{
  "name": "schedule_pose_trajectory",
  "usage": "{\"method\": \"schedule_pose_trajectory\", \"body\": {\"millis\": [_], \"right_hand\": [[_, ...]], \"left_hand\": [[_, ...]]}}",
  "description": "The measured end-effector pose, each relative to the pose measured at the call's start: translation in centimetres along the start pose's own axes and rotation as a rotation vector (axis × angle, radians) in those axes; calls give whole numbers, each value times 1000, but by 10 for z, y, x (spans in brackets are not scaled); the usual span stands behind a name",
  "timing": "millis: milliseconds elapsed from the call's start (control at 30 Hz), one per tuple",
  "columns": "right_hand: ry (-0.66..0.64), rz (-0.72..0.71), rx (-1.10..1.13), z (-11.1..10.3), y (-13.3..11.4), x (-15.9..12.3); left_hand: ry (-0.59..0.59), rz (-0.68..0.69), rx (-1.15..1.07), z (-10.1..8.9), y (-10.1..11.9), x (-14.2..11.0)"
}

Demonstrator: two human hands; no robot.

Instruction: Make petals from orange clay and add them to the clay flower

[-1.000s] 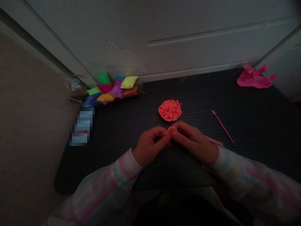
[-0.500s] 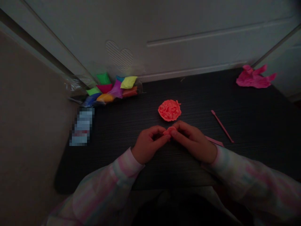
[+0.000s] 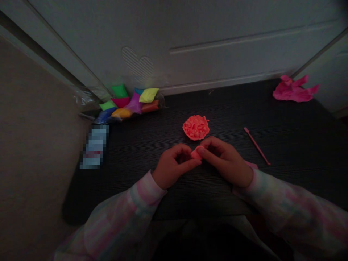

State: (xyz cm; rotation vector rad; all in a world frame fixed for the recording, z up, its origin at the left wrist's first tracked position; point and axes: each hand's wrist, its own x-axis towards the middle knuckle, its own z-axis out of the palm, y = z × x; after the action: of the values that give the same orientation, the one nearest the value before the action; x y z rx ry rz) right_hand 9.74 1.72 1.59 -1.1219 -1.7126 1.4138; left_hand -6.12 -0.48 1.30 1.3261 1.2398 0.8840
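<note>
My left hand (image 3: 174, 165) and my right hand (image 3: 227, 159) meet over the dark table (image 3: 285, 174), fingers curled and pinching one small piece of orange-pink clay (image 3: 196, 153) between their tips. Just beyond the hands lies a round flower-shaped clay piece (image 3: 196, 127) made of several small orange-pink petals. Both wrists wear pastel striped sleeves.
A thin pink modelling stick (image 3: 257, 145) lies to the right of the flower. A crumpled pink wrapper (image 3: 295, 92) sits at the far right by the wall. Several coloured clay packets in a clear bag (image 3: 129, 102) lie at the back left. A blurred card (image 3: 94, 146) rests at the table's left edge.
The fingers have shifted a little on the small clay piece, which now sits slightly lower between the fingertips. Everything else is where it was.
</note>
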Motion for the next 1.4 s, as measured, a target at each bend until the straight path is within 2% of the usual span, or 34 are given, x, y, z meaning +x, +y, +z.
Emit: {"method": "schedule_pose_trajectory", "body": {"millis": [200,333,567,833,1067,1167,1400], "right_hand": [[-6,-2,33,1,0,1],[25,-34,4,0,0,0],[71,-44,-101,1,1,-1],[100,-53,-42,1,4,-1],[92,-96,-169,1,1,-1],[84,-114,-232,1,-1,-1],[48,-202,-289,-1,-1,0]], "left_hand": [[78,59,55,-1,0,0],[74,60,99,-1,-1,0],[189,53,16,0,0,0],[160,92,28,-2,1,-1],[120,304,184,-4,0,-1],[119,349,220,-4,-2,-1],[116,189,82,-1,-9,1]]}}
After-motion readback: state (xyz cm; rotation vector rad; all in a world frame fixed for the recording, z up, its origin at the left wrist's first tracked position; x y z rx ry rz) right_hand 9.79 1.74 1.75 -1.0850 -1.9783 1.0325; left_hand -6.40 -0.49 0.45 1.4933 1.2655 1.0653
